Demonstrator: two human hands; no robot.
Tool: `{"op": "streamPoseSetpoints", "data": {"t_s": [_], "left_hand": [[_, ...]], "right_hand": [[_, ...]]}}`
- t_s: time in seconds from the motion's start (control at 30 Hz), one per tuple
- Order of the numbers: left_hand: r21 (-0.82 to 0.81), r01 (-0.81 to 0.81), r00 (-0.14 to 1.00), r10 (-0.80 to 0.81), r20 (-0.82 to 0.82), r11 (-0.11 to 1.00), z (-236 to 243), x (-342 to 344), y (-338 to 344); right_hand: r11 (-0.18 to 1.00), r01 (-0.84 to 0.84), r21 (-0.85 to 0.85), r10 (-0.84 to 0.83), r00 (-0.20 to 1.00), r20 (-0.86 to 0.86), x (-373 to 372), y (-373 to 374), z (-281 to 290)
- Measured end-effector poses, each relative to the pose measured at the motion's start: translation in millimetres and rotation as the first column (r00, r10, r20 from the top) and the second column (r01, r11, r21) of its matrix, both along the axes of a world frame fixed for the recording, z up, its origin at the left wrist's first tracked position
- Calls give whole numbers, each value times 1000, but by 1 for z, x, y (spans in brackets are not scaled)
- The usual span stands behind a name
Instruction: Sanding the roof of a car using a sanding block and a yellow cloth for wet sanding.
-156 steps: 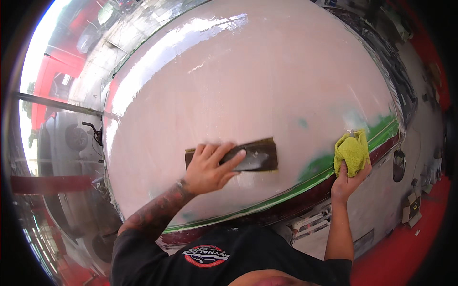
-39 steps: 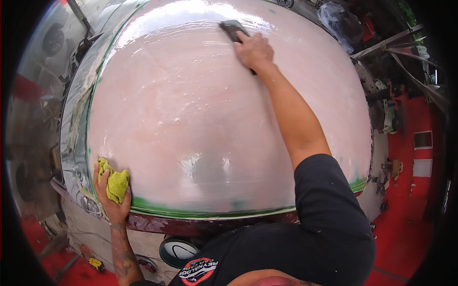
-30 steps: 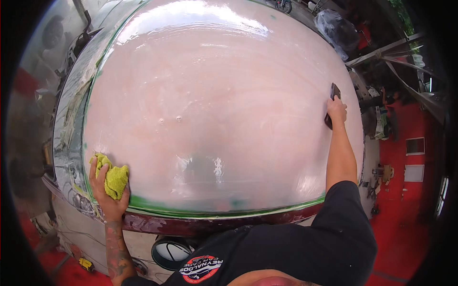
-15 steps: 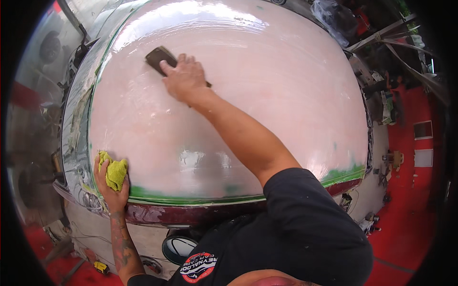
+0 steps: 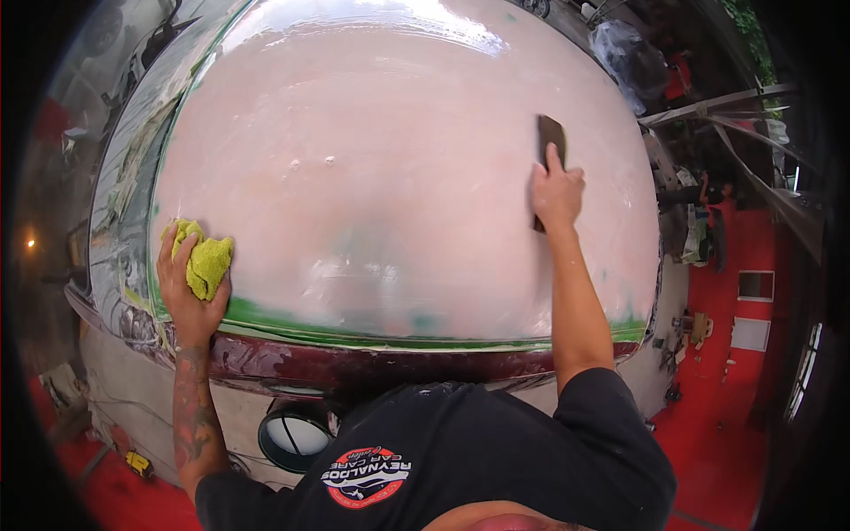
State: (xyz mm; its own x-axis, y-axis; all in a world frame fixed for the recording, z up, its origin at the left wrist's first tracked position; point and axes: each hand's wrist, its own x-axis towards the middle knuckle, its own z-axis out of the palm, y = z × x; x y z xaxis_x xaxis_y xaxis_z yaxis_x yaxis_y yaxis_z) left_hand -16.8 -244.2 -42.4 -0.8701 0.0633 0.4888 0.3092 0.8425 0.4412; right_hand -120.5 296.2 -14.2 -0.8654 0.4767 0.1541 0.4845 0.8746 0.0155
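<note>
A broad, wet, pale pink vehicle panel (image 5: 398,195) with patchy green edges fills the middle; maroon bodywork (image 5: 372,361) shows along its near side. At the near left corner, my left hand (image 5: 193,296) grips a crumpled yellow-green cloth (image 5: 209,264) against the panel. On the right half, farther up, my right hand (image 5: 556,195) holds a long dark flat block (image 5: 551,133), upright in the picture, down on the wet surface, the index finger along its top. The block's lower part is partly hidden by the hand.
Masked, crinkled covering (image 5: 124,203) borders the panel on the left. A dark bucket (image 5: 270,451) stands below the near edge. A yellow tool (image 5: 138,462) lies on the floor at lower left. At right are a plastic-covered bulk (image 5: 620,57), metal framing (image 5: 677,113) and red flooring (image 5: 713,380).
The block has swept between right and left, moving rightward since half a second ago. Five seconds ago my left hand held the block and my right the cloth; they are now swapped.
</note>
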Motion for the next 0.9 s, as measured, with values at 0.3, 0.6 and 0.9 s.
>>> {"op": "streamPoseSetpoints", "data": {"t_s": [0.3,0.6,0.9], "left_hand": [[48,-3,1000,2,26,999,-4,-3,4],[43,-2,1000,2,-3,999,-2,1,2],[13,48,999,-48,-2,999,-1,-6,6]], "right_hand": [[538,-827,-162,817,559,-143,-5,-278,-7],[978,203,-44,-202,979,18,78,86,10],[742,-663,-101,641,746,-181,100,-165,7]]}}
